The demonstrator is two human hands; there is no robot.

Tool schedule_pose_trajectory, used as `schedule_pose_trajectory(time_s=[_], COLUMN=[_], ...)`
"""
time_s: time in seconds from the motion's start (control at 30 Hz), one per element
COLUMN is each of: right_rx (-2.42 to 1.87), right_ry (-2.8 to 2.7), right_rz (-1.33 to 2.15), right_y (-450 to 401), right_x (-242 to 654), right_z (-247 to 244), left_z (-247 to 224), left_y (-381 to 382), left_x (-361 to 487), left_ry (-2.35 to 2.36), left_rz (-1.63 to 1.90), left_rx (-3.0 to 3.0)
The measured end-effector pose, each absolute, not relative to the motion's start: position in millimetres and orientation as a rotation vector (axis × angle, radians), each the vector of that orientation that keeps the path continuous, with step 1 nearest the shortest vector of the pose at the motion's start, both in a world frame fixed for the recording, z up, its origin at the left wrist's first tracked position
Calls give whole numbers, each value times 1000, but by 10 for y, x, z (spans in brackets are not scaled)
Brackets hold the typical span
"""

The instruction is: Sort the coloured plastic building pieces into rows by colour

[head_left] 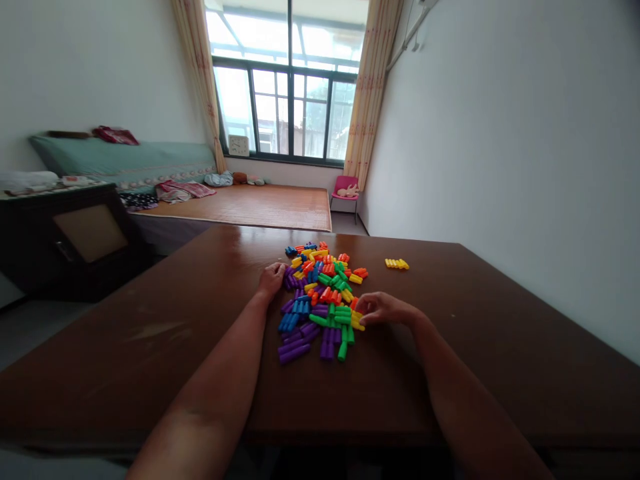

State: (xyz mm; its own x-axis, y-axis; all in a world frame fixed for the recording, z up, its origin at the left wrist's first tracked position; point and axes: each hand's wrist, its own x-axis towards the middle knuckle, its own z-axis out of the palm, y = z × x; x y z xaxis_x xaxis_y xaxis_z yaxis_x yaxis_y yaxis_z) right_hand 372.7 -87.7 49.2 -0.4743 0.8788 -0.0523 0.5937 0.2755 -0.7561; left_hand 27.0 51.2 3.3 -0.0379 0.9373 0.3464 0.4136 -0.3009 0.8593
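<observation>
Right hand (384,309): fingers bent, their tips at a yellow piece (357,323) on the right edge of the pile; whether they pinch it or only touch it, I cannot tell from here.

Left hand (273,277): fingers curled close together beside purple pieces (290,279) at the pile's left edge; any grip is hidden from me.

Pile (330,278): many small plastic pieces in heaped clusters, between the two hands; blue, orange and yellow towards the far end, green and purple towards the near end (a cheerful jumble, several pieces lying across others).

Yellow cluster (397,264): one, lying apart from the pile, to the far right.

Table (400,387): dark brown, glossy, beneath all the above.

Bed (270,204): low, reddish-brown top, beyond the table's far edge; folded cloths (183,191) on its left.

Cabinet (95,230): dark, at left.

Chair (345,182): pink, far side, a plush toy (349,191) on its seat.

Clock (239,145): square, pale, at the lower left of the window (290,107).
</observation>
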Motion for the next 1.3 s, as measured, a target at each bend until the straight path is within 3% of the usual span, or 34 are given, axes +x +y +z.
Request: schedule_pose_trajectory(time_s=[0.2, 0.37, 0.5, 0.77, 1.03, 1.3], right_rx=[-1328, -1348, -1333, -1670, -1921, -2074], right_ry=[-2351, -2255, -1920, -1167, -1184, -1256], right_rz=[663, 822, 893, 508, 54, 63], right_y=[-962, -943, -829, -463, -348, -304], right_x=[3626, 3831, 4140, 4682, 4884, 4880], right_z=[505, 537, 467, -76, -213, -216], left_z=[19, 12, 10, 2, 1, 16], left_y=[520, 524, 526, 558, 571, 558], left_x=[244, 232, 233, 227, 224, 217], left_ry=[1430, 1429, 1407, 1404, 1432, 1459], left_rz=[1317, 1307, 1321, 1340, 1321, 1299], left_rx=[1755, 1757, 1710, 1733, 1760, 1794])
